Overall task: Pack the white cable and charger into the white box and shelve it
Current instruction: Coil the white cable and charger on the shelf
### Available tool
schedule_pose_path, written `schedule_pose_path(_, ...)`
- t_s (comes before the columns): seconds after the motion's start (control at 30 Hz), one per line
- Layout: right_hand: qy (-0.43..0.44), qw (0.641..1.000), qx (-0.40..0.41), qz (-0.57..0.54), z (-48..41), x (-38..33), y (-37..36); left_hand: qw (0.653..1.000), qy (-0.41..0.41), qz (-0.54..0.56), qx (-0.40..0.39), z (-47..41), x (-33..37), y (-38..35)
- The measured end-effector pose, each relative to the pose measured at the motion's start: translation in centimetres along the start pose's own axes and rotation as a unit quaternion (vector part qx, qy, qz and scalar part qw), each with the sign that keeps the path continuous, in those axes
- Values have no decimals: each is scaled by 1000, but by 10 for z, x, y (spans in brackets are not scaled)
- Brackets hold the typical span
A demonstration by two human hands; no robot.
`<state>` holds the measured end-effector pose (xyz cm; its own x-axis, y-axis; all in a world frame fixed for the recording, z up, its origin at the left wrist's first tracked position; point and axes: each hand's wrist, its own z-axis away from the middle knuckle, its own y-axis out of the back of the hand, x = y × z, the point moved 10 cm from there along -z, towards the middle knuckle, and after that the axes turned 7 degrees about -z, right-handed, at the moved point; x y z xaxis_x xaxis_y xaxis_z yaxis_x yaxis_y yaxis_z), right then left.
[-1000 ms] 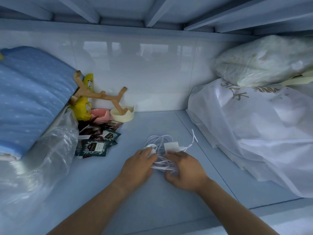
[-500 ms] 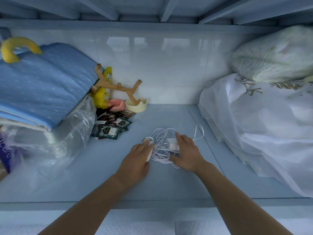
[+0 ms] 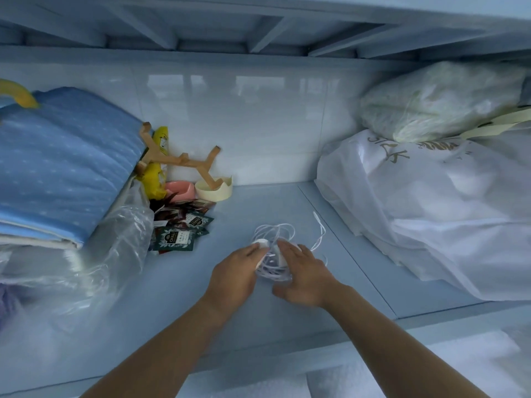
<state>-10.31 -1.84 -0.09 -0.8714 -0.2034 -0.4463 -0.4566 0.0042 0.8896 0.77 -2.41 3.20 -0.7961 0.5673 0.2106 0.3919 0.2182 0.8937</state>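
Pale blue shelf [image 3: 258,202] — glossy white tiled wall [image 3: 258,110] behind it.

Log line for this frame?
left hand: pinches charger | right hand: grips white cable | cable on shelf | white box: unseen

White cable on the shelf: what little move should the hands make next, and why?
Probably pull the loose end in. The left hand and right hand cup the loops of the white cable from both sides, but that end trails right across the shelf, so lifting now would likely leave it dangling.

Blue bedding [image 3: 66,165], tea sachets [image 3: 175,238], white bag [image 3: 431,214]
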Motion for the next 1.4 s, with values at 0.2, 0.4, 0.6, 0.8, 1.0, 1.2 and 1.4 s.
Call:
schedule_pose_path(0.2, -47, 997, 51, 39, -6, 2, -1, 999, -40, -8, -9, 6, -9, -10)
schedule_pose_path(0.4, -78, 991, 98, 49, -9, -2, 3, 998, -51, 35, 10, 3, -24, -3)
schedule_pose_path(0.6, -92, 981, 149, 81, 13, -11, 6, 992, -109, 70, 15, -2, -17, -2)
schedule_pose_path(0.8, -97, 976, 118, 154, 21, -28, 6, 988, -131, 86, 8, -1, -12, -7)
schedule_pose_path(1.0, -180, 967, 79, 160, 10, -23, -5, 984, -135, 118, 6, 2, -15, -11)
schedule_pose_path(1.2, -164, 975, 75, 132, 9, -8, 3, 982, -126, 136, 22, 1, -20, -14)
schedule_pose_path(1.4, -159, 964, 158, 141, 13, -11, 10, 981, -149, 119, 38, -2, -11, -9)
